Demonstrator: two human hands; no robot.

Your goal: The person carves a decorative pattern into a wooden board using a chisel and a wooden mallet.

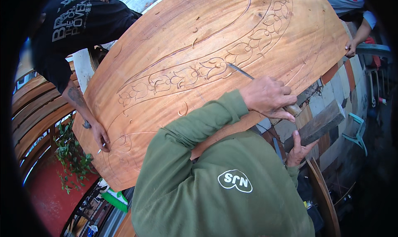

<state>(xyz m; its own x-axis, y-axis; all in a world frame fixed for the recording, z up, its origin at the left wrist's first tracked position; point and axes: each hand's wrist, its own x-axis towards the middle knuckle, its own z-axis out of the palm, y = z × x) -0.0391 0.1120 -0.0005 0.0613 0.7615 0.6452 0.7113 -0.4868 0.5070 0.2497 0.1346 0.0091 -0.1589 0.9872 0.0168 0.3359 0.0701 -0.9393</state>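
My left hand point(268, 97) is closed round the wooden handle of a carving gouge point(241, 71). The gouge's thin metal blade slants up and left, its tip touching the carved band on a broad wooden panel point(199, 112). Flowers, leaves and curved border lines are cut or drawn along that band. Just below, my right hand point(299, 150) grips the near end of a thick dark wooden block point(319, 127), thumb up; some of its fingers are hidden. The block is apart from the gouge handle.
A person in a black shirt point(83, 25) leans over the left side, one hand point(100, 137) on the panel with a cigarette. Another person's hand point(351, 48) touches the right edge. Wood shavings point(183, 109) lie about. A turquoise plastic stool point(357, 133) stands right.
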